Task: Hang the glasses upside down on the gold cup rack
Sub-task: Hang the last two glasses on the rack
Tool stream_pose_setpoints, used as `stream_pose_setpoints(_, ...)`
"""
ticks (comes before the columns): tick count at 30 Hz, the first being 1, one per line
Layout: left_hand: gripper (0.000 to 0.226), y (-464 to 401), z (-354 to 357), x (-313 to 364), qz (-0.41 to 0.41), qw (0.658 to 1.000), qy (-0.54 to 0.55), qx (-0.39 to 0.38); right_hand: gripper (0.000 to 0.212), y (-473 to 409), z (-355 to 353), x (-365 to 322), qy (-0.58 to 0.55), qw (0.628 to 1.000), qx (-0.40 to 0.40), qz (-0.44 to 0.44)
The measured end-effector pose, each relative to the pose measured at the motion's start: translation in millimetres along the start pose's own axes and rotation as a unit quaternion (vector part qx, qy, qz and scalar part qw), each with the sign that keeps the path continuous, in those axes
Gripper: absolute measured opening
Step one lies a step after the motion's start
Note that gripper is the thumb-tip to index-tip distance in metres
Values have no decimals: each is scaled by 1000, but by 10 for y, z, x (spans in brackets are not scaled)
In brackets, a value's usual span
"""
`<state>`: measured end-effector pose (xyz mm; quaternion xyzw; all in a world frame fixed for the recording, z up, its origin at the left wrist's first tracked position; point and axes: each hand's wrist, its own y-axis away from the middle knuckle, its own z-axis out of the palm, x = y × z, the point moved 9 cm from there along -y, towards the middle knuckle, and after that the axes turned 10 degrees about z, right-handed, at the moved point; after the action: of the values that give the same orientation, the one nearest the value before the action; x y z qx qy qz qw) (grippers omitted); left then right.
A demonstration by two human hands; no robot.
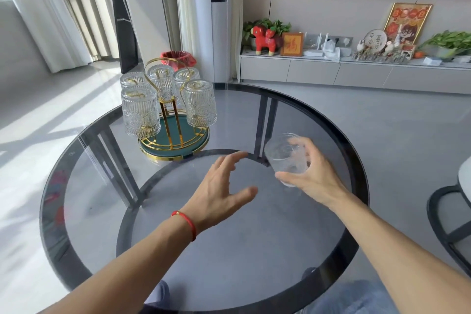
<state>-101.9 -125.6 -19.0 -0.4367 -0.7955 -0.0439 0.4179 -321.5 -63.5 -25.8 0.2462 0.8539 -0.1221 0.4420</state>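
Note:
The gold cup rack [171, 109] stands on a green round tray [193, 139] at the table's far left. Several ribbed glasses hang upside down on it, among them a front left glass [140, 112] and a front right glass [200, 103]. My right hand [309, 173] grips one more clear glass [285, 154] above the table's right side, tilted with its mouth toward the rack. My left hand [224, 190] hovers over the table's middle, fingers spread, holding nothing. It wears a red string at the wrist.
The round smoked-glass table [84, 211] has a dark rim and dark legs below. A dark chair [448, 214] sits at the right edge. Behind are a red-lined bin [178, 57] and a low cabinet [356, 71] with ornaments.

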Motion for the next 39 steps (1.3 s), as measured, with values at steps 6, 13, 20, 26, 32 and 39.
stream_pose_setpoints(6, 99, 10, -107, 19, -47, 987, 136, 68, 96, 247, 544, -546, 22, 987, -129, -92)
stream_pose_setpoints(13, 84, 74, -385, -344, -151, 888, 400, 170, 67, 296, 822, -542, -219, 943, -245, 59)
stream_pose_setpoints(20, 73, 86, -679, -596, -73, 977, 174, 99, 67, 176, 814, -847, -302, 945, -122, 38)
stream_pose_setpoints(26, 74, 187, -653, -1026, -59, 952, -301, -15, 72, 90, 495, -1719, -93, 984, 72, -134)
stream_pose_setpoints(32, 77, 152, -565, -1150, -65, 933, -352, -35, 76, -83, 723, -2529, 53, 970, 91, -220)
stream_pose_setpoints(39, 76, 150, -546, -1195, -73, 933, -349, -38, 74, -306, 1183, -2741, 163, 952, 60, -251)
